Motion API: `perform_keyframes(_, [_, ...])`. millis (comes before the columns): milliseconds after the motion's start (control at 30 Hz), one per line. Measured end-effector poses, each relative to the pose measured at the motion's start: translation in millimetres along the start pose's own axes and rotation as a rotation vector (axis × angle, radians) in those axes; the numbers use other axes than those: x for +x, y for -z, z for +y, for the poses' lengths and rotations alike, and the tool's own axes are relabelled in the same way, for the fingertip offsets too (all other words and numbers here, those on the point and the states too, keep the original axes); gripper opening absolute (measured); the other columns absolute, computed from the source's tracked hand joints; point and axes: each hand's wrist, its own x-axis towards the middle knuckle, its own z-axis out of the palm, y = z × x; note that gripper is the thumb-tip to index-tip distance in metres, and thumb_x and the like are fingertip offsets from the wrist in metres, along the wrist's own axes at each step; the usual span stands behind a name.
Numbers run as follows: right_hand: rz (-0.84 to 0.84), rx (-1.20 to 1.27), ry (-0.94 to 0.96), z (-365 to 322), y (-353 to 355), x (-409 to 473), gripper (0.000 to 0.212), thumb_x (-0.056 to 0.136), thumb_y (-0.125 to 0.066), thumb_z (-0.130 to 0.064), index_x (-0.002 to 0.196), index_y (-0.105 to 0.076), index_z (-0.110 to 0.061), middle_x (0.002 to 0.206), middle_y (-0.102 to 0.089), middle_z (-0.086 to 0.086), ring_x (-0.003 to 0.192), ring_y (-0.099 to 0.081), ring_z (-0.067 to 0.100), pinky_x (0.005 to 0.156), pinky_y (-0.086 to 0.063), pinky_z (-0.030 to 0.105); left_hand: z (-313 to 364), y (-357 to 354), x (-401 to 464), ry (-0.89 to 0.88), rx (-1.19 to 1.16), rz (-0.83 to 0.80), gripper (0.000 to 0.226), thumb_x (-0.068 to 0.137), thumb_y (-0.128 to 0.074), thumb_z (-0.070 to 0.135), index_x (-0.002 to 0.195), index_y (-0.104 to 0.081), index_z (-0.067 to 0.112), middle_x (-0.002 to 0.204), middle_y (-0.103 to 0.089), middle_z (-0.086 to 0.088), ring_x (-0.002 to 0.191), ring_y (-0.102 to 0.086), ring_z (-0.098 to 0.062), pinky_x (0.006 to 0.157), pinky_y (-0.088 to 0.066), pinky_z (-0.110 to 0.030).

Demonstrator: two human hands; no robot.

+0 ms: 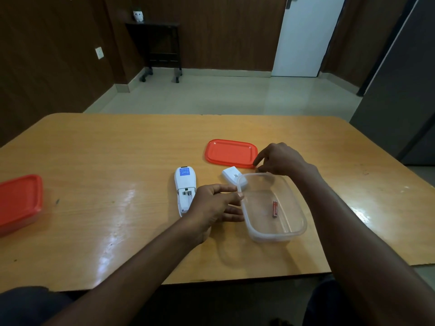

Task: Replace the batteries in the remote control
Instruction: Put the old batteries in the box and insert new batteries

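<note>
A white remote control (184, 189) lies face down on the table, its battery compartment open and empty. Its white battery cover (231, 175) lies to the right, partly behind a clear plastic container (292, 222). One red battery (275, 208) lies on the container's bottom. My left hand (215, 204) is between the remote and the container, fingers spread, fingertips against the container's left wall. My right hand (280, 160) hovers over the container's far rim, fingers loosely curled, with nothing visible in them. Its index finger points down near the corner of a red lid (229, 152).
A second container with a red lid on it (20, 203) sits at the table's left edge. The wooden table (106, 161) ends just in front of my body. Beyond it are a tiled floor, a dark stand and a white door.
</note>
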Motion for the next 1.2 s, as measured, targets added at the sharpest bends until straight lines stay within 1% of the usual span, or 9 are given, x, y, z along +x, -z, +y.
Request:
perform_keyframes(200, [0.051, 0.014, 0.024, 3, -1, -1, 0.016, 0.074, -0.082, -0.035, 0.088, -0.08, -0.028, 0.086, -0.071, -0.005, 0.083, -0.065, 0.017, 0.066, -0.053, 0.031, 1, 0, 0, -0.003, 0.008, -0.01, 0.025, 0.086, -0.075, 0.002, 0.11, -0.066, 0.002, 0.085, -0.073, -0.022, 0.058, -0.071, -0.024, 0.054, -0.062, -0.033])
perform_keyframes(400, [0.181, -0.001, 0.179, 2, 0, -3, 0.015, 0.074, -0.082, -0.03, 0.085, -0.079, -0.021, 0.088, -0.071, -0.005, 0.079, -0.061, 0.015, 0.062, -0.048, 0.031, 0, 0, 1, 0.003, 0.009, -0.015, 0.024, 0.086, -0.075, 0.003, 0.109, -0.067, 0.003, 0.082, -0.073, -0.019, 0.057, -0.071, -0.023, 0.056, -0.062, -0.034])
perform_keyframes(467, [0.287, 0.014, 0.233, 2, 1, -5, 0.014, 0.072, -0.081, -0.029, 0.082, -0.079, -0.019, 0.083, -0.073, -0.003, 0.076, -0.064, 0.018, 0.062, -0.055, 0.036, 0, 1, 2, 0.008, 0.006, -0.021, 0.022, 0.086, -0.075, 0.003, 0.107, -0.067, 0.004, 0.079, -0.074, -0.017, 0.057, -0.072, -0.023, 0.057, -0.063, -0.035])
perform_keyframes(600, [0.563, 0.105, 0.3, -2, 9, -13, 0.011, 0.071, -0.08, -0.02, 0.077, -0.074, -0.012, 0.073, -0.072, 0.003, 0.065, -0.066, 0.022, 0.057, -0.051, 0.031, -1, 1, 2, 0.015, -0.01, -0.031, 0.023, 0.087, -0.074, 0.003, 0.108, -0.067, 0.003, 0.072, -0.074, -0.012, 0.056, -0.071, -0.022, 0.059, -0.064, -0.036])
perform_keyframes(733, [0.696, 0.459, 0.171, -16, 29, -33, 0.009, 0.071, -0.078, -0.016, 0.076, -0.074, -0.01, 0.069, -0.072, 0.001, 0.06, -0.067, 0.016, 0.059, -0.055, 0.031, 1, -1, 0, 0.021, -0.004, -0.014, 0.022, 0.088, -0.073, 0.004, 0.11, -0.066, 0.004, 0.08, -0.073, -0.016, 0.058, -0.071, -0.023, 0.055, -0.061, -0.032])
perform_keyframes(833, [0.596, 0.942, -0.003, -25, 43, -59, 0.008, 0.078, -0.075, -0.013, 0.078, -0.073, -0.005, 0.068, -0.072, 0.007, 0.059, -0.069, 0.021, 0.055, -0.059, 0.033, 2, -2, -1, -0.002, 0.05, 0.029, 0.024, 0.089, -0.073, 0.008, 0.112, -0.066, 0.006, 0.093, -0.072, -0.018, 0.063, -0.069, -0.024, 0.06, -0.063, -0.034])
perform_keyframes(967, [0.344, 1.487, -0.178, -32, 50, -102, 0.018, 0.092, -0.062, -0.007, 0.076, -0.066, 0.001, 0.065, -0.066, 0.012, 0.058, -0.065, 0.021, 0.053, -0.057, 0.028, 10, -5, -2, -0.118, 0.092, 0.144, 0.024, 0.098, -0.062, 0.03, 0.107, -0.069, 0.009, 0.092, -0.072, -0.011, 0.073, -0.064, -0.022, 0.066, -0.06, -0.036])
perform_keyframes(1100, [0.112, 1.598, -0.315, -25, 49, -136, 0.017, 0.091, -0.059, -0.005, 0.077, -0.065, 0.001, 0.064, -0.065, 0.01, 0.056, -0.065, 0.018, 0.054, -0.058, 0.025, 23, -8, -11, -0.159, -0.2, 0.119, 0.039, 0.107, -0.039, 0.038, 0.107, -0.068, 0.013, 0.081, -0.071, -0.008, 0.068, -0.064, -0.02, 0.057, -0.049, -0.033])
perform_keyframes(1200, [0.006, 1.449, -0.318, -11, 48, -155, 0.014, 0.092, -0.059, -0.006, 0.082, -0.064, 0.003, 0.067, -0.064, 0.014, 0.059, -0.066, 0.023, 0.059, -0.061, 0.031, 22, -11, -16, -0.206, -0.192, 0.111, 0.027, 0.106, -0.046, 0.024, 0.1, -0.067, 0.007, 0.072, -0.065, -0.008, 0.055, -0.06, -0.017, 0.049, -0.049, -0.03])
